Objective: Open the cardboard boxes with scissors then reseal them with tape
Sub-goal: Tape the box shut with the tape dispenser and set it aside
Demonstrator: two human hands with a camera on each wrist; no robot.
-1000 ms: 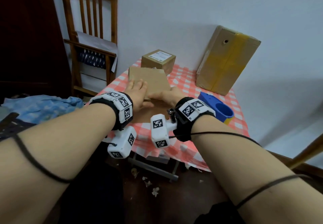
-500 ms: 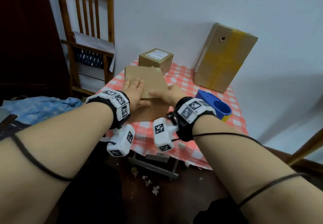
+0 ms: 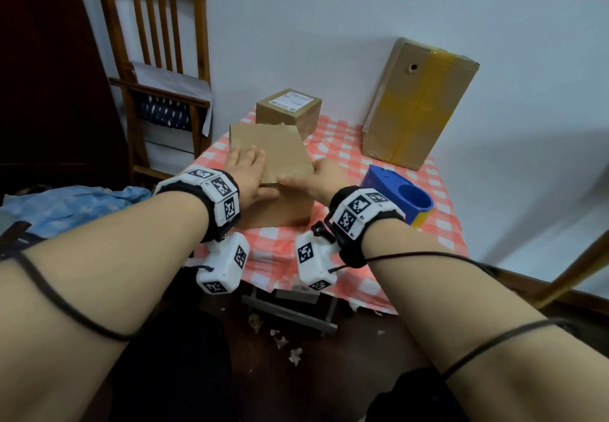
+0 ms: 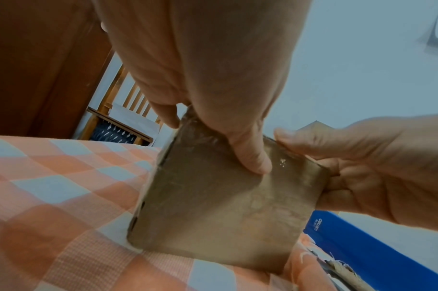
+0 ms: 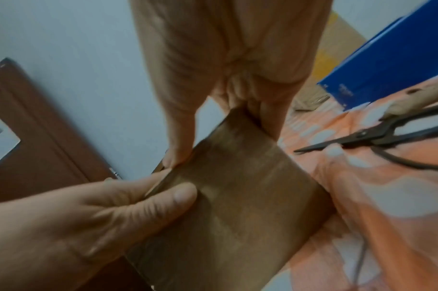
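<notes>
A plain cardboard box (image 3: 280,154) stands in the middle of the checked table (image 3: 346,145). My left hand (image 3: 248,171) lies over its near left top edge, fingers flat on the top and thumb pressed on the front face (image 4: 220,208). My right hand (image 3: 324,178) grips the near right corner, thumb along the top edge and fingers down the right side. In the right wrist view, dark scissors (image 5: 372,135) lie on the cloth just right of the box. A blue tape dispenser (image 3: 395,194) sits beyond them.
A small labelled box (image 3: 290,108) stands right behind the held one. A large box with yellow tape (image 3: 418,105) leans on the wall at the back right. A wooden chair (image 3: 158,59) stands left of the table. Paper scraps lie on the floor.
</notes>
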